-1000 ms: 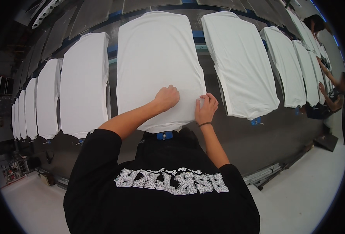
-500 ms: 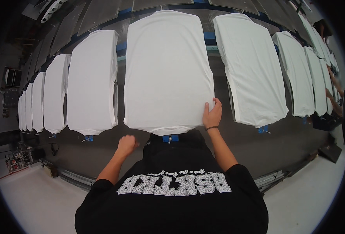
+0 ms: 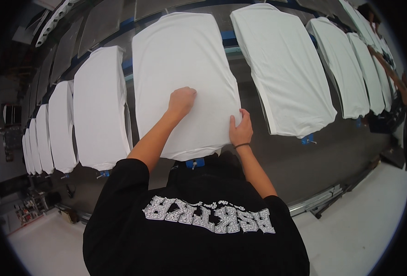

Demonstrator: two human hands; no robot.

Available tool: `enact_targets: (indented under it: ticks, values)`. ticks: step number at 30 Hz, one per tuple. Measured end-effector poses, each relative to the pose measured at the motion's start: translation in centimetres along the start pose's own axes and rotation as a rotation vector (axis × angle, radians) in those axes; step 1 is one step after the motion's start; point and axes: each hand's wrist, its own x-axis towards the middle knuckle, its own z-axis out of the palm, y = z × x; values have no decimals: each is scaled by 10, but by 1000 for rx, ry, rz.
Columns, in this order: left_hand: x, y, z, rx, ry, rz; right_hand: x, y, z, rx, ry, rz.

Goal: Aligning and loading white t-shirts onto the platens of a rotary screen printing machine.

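A white T-shirt [image 3: 180,55] is stretched flat over a board directly before me, its hem end toward my body. My left hand [image 3: 183,101] is closed in a fist above the middle of the shirt; its curled fingertips are hidden, and whatever they may hold does not show. At the shirt's lower right edge rests my right hand [image 3: 241,129], thumb on the cloth side and fingers apart from it along the edge. Below the hem a blue clamp [image 3: 194,163] with a metal bolt sticks out from under the board.
More white shirts on boards stand in a curved row, one close on the left [image 3: 100,110] and one on the right [image 3: 284,69]. Grey flat panels [image 3: 100,27] line the far side. At far right, another person's arm [image 3: 392,73] reaches among the shirts.
My left hand has moved up and right, from beside the hem to above the shirt's middle. The right hand stays at the shirt's edge. The view has tilted and shifted slightly.
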Motion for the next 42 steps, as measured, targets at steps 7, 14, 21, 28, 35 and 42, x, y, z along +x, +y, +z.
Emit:
enact_targets:
  ticks: [7,14,21,28,35,42]
  values:
    - [16,3,2,304,-245,120,2,-1,-5,25,-37,42]
    - [10,13,1,361,-198,193,-1,0,0,35,-61,37]
    - [-86,24,-8,-283,-207,90,1,3,1,57,-41,70]
    - [-152,43,3,-278,-1,105,2,1,-3,98,-74,103]
    - [-148,44,9,12,-101,218,0,4,-1,101,-79,91]
    - [-146,61,6,241,-246,248,-1,2,-3,78,-97,92]
